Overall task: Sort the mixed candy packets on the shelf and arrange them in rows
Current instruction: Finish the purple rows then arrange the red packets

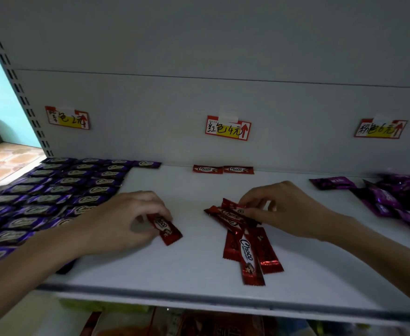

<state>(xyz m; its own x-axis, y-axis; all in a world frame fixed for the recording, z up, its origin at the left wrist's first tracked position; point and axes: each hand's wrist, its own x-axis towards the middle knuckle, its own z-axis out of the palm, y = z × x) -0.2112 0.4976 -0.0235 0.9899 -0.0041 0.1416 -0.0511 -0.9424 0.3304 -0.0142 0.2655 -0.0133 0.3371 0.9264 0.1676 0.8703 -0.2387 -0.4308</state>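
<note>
red row (223,169): two laid below tag (227,128). left hand (116,221) pinches one packet (166,229); right hand (281,209) pinches pile (245,241). next, likely: packet joins red row.

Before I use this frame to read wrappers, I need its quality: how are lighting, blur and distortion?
Head view: dim, soft light; foil glints on the red packets; the purple packets at far right are smeared; the wide-angle lens leans the left upright sharply; the middle price tag is legible.
</note>
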